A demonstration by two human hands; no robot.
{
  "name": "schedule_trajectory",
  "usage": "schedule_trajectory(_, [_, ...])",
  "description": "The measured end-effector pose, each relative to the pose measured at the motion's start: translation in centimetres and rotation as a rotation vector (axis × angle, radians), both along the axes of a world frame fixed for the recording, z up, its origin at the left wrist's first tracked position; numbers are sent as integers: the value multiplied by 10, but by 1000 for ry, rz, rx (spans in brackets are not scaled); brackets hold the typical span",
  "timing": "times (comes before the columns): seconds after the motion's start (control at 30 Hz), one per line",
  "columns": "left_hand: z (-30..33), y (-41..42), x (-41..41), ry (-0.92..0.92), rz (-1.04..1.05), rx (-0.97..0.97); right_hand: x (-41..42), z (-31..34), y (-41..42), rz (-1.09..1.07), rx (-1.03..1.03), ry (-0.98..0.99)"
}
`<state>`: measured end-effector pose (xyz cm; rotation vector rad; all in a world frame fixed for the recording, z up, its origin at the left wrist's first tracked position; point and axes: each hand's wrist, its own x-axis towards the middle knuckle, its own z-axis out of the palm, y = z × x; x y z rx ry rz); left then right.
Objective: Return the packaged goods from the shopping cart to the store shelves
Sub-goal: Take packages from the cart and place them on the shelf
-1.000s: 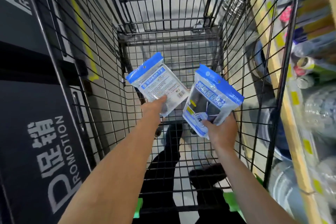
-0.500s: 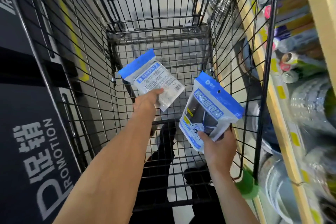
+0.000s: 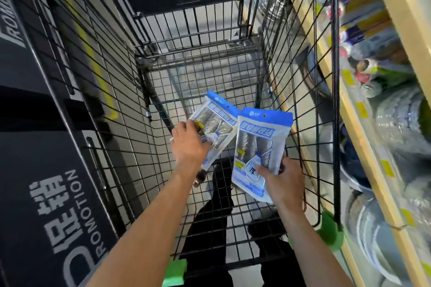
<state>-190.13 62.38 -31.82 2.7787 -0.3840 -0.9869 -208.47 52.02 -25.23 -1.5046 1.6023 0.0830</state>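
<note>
Both my arms reach down into a black wire shopping cart (image 3: 303, 91). My left hand (image 3: 189, 144) grips a blue-topped clear packet (image 3: 214, 121) with silvery rolls inside, its front face up and its top pointing away. My right hand (image 3: 283, 182) holds a second, matching packet (image 3: 258, 144) by its lower end, upright and facing me. The two packets overlap slightly at the middle, the right one in front. Both hang above the cart's mesh floor.
Wooden store shelves (image 3: 363, 137) run along the right, stacked with plates, bottles and packaged goods, with yellow price tags on the edges. A black promotion panel (image 3: 46, 170) stands against the cart's left side. My dark trousers and shoes show through the cart floor.
My left hand has turned its packet over from back to front and brought it right, next to the other. My right hand's packet has tilted upright toward me.
</note>
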Motion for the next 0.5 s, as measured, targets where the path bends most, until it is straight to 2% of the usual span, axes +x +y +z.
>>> schedule_trajectory(0.03, [-4, -2, 4, -29, -16, 31, -3, -1, 0, 4, 0, 6])
schedule_trajectory(0.17, [-16, -13, 22, 93, -43, 148, -14, -1, 3, -54, 22, 4])
schedule_trajectory(0.27, [-15, -18, 25, 98, -103, 227, -21, 2, 5, -98, 35, 20])
schedule_trajectory(0.4, [-3, -11, 26, 239, 75, 76, -20, 26, 9, -12, -29, 2])
schedule_trajectory(0.5, [34, 0, 20, 225, 41, -121, -22, 51, 12, 80, -90, -52])
